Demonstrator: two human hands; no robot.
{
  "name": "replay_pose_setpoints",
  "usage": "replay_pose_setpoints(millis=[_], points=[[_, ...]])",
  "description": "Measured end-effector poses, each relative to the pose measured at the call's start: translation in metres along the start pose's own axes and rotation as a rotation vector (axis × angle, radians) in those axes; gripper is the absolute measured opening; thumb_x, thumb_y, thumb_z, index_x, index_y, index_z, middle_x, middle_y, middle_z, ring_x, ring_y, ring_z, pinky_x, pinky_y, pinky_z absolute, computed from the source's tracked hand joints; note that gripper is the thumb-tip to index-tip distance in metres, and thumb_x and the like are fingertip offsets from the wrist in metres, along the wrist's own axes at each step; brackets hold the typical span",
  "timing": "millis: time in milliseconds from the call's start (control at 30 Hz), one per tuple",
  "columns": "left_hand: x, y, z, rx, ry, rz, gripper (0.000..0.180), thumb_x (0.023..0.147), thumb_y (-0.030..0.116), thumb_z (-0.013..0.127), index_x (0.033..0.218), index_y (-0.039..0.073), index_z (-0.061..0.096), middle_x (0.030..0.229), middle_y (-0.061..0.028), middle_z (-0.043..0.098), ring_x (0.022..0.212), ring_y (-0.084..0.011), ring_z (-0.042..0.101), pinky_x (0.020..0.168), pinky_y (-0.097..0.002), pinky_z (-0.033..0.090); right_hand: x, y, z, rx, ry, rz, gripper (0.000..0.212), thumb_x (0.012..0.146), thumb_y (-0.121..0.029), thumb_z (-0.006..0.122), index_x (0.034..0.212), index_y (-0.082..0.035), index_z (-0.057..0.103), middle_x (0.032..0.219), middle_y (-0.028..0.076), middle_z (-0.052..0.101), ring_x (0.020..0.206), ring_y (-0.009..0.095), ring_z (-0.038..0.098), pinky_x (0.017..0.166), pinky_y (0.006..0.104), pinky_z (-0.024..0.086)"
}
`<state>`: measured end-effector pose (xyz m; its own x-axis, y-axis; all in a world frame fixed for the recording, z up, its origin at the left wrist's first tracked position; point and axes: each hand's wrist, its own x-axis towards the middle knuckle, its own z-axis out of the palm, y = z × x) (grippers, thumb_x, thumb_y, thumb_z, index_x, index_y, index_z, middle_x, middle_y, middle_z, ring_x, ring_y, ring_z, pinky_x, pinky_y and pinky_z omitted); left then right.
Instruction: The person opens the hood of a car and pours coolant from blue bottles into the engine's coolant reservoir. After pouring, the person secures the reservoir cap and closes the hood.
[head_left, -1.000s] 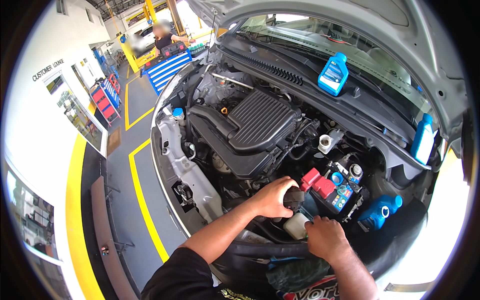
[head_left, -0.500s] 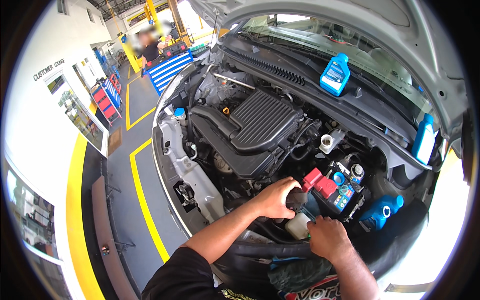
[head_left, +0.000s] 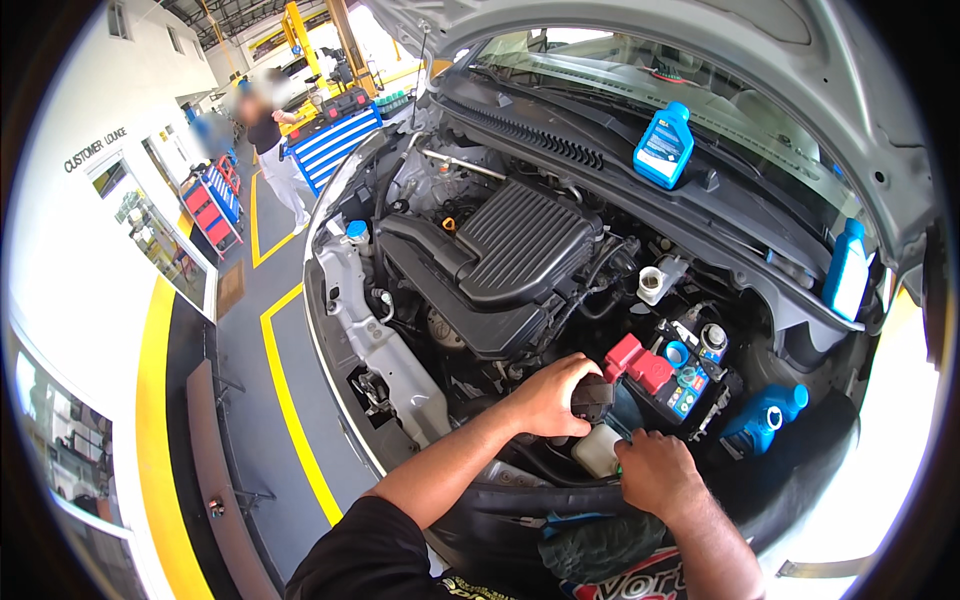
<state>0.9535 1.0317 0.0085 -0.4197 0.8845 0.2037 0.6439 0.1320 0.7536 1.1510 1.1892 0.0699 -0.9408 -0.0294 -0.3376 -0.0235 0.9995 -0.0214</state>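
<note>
My left hand (head_left: 553, 396) is closed round a dark, ridged plastic part (head_left: 594, 399) low in the engine bay, in front of the battery (head_left: 688, 400) with its red terminal cover (head_left: 640, 363). Just below that part sits a translucent off-white reservoir (head_left: 597, 452). Against its right side is my right hand (head_left: 655, 470), fingers curled into a fist. A sliver of green shows by the right fingertips, but the rest of what they grip is hidden. On the battery rests a blue cap (head_left: 677, 355), and near it stands an uncapped white reservoir (head_left: 653, 283).
Blue bottles stand on the cowl (head_left: 663, 148), by the right fender (head_left: 848, 272) and beside the battery (head_left: 772, 415). The raised hood (head_left: 850, 90) hangs overhead. A black engine cover (head_left: 530, 240) fills the middle. A person (head_left: 268, 140) stands near a blue tool cabinet (head_left: 332, 158).
Both hands keep nearly the same place and grip. In the background, the person has come out left of the tool cabinet and is now visible down to the feet. The view has shifted slightly.
</note>
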Motion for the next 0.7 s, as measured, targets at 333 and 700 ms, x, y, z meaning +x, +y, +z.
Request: replay_pose_setpoints(millis=[333, 700], points=[[0.0011, -0.0024, 0.003, 0.018, 0.025, 0.038, 0.064, 0.066, 0.019, 0.086, 0.124, 0.004, 0.061, 0.12, -0.0145, 0.064, 0.115, -0.0377, 0.066, 0.1, -0.0465, 0.055, 0.001, 0.0024, 0.0013, 0.011, 0.007, 0.0, 0.027, 0.086, -0.018, 0.076, 0.11, -0.006, 0.077, 0.112, 0.016, 0.073, 0.11, 0.035, 0.074, 0.094, 0.0481, 0.061], [0.0009, -0.0028, 0.003, 0.013, -0.021, -0.002, 0.069, 0.065, 0.016, 0.088, 0.128, 0.004, 0.061, 0.124, -0.0149, 0.064, 0.119, -0.0363, 0.065, 0.105, -0.0442, 0.053, 0.0007, 0.002, 0.0021, 0.002, 0.005, -0.007, 0.026, 0.086, -0.019, 0.077, 0.109, -0.005, 0.076, 0.112, 0.016, 0.073, 0.111, 0.035, 0.074, 0.094, 0.0474, 0.061]])
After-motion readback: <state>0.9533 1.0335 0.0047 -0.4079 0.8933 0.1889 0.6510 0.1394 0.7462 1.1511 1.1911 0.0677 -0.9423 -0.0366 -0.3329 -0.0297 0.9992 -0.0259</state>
